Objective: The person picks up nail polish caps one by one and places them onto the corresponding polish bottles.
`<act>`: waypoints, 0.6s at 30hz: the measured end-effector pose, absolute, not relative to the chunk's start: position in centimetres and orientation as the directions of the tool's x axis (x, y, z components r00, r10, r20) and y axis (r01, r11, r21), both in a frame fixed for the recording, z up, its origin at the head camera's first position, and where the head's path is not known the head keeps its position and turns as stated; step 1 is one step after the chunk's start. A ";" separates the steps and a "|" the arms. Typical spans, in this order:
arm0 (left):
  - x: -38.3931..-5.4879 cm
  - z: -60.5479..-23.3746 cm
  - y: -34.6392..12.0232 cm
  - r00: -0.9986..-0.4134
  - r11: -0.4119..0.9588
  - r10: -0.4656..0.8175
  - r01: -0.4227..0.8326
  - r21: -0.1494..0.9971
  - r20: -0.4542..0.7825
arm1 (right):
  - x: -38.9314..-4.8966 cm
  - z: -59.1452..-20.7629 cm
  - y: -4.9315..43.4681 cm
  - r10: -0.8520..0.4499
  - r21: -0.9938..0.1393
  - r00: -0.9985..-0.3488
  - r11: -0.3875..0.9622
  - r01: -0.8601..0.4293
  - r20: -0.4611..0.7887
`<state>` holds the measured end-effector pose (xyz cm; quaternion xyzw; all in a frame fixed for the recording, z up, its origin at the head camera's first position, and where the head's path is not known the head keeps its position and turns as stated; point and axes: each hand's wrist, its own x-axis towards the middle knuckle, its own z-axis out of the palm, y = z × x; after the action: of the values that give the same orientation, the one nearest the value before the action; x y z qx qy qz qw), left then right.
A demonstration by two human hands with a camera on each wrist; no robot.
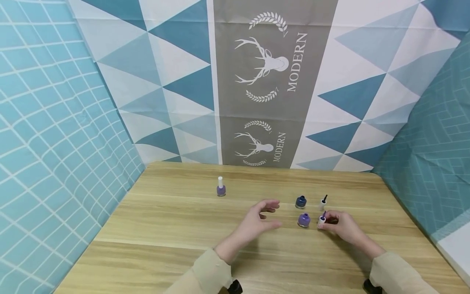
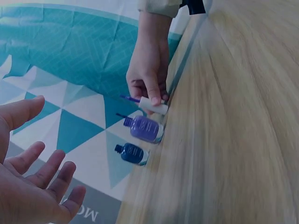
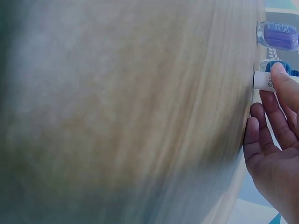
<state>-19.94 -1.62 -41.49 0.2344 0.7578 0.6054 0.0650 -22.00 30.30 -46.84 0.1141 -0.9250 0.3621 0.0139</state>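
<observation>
Working inside the edges of a pale wood-grain surface [image 1: 165,228], having broad room left of the left hand [image 1: 256,219]. Pinching a white cylindrical cap with purple brush [image 1: 321,219] upright in the right hand [image 1: 343,225]; holding the left hand apart, fingers loosely curved. Having an open purple glass bottle [image 1: 304,221] between the hands, an open dark-blue glass bottle [image 1: 301,202] beyond it, and a white dark-brushed cap [image 1: 322,206] blocking the way just beyond the right hand. Facing a white-capped purple glass bottle [image 1: 221,190] ahead-left of both hands.

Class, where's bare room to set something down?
Bare: table left of the capped bottle, and between it and the blue bottle, beyond the left hand. Crowded: from blue bottle to right hand, with purple bottle, two white caps.
</observation>
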 end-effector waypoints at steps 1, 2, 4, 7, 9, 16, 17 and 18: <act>-19.9 -41.5 -1.4 -0.879 0.156 0.442 0.274 0.949 0.181 | -22.0 -46.9 30.3 -0.203 -0.669 -0.973 0.709 -0.224 0.111; -19.9 -41.6 -1.2 -0.877 0.160 0.448 0.271 0.949 0.174 | -22.0 -46.9 30.3 -0.206 -0.669 -0.972 0.708 -0.229 0.114; -19.9 -41.7 -0.7 -0.871 0.153 0.460 0.268 0.951 0.172 | -22.1 -46.9 30.4 -0.215 -0.667 -0.969 0.705 -0.240 0.122; -20.0 -42.1 0.0 -0.867 0.153 0.468 0.271 0.950 0.172 | -22.1 -47.0 30.5 -0.227 -0.668 -0.965 0.699 -0.256 0.132; -20.1 -42.3 0.5 -0.866 0.157 0.470 0.271 0.950 0.169 | -22.1 -47.0 30.5 -0.231 -0.669 -0.963 0.696 -0.261 0.136; -20.8 -42.7 2.2 -0.883 0.184 0.446 0.251 0.950 0.147 | -22.0 -47.0 30.3 -0.226 -0.676 -0.963 0.687 -0.267 0.150; -21.0 -42.8 2.5 -0.886 0.186 0.443 0.244 0.952 0.140 | -22.0 -46.9 30.4 -0.226 -0.675 -0.963 0.688 -0.265 0.148; -21.1 -42.9 2.7 -0.888 0.188 0.440 0.237 0.953 0.134 | -22.0 -46.9 30.4 -0.227 -0.673 -0.963 0.690 -0.266 0.147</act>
<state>-21.13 2.73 -42.93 0.2207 0.7661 0.5977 0.0849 -22.03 30.36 -46.88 0.1341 -0.9189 0.3702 0.0258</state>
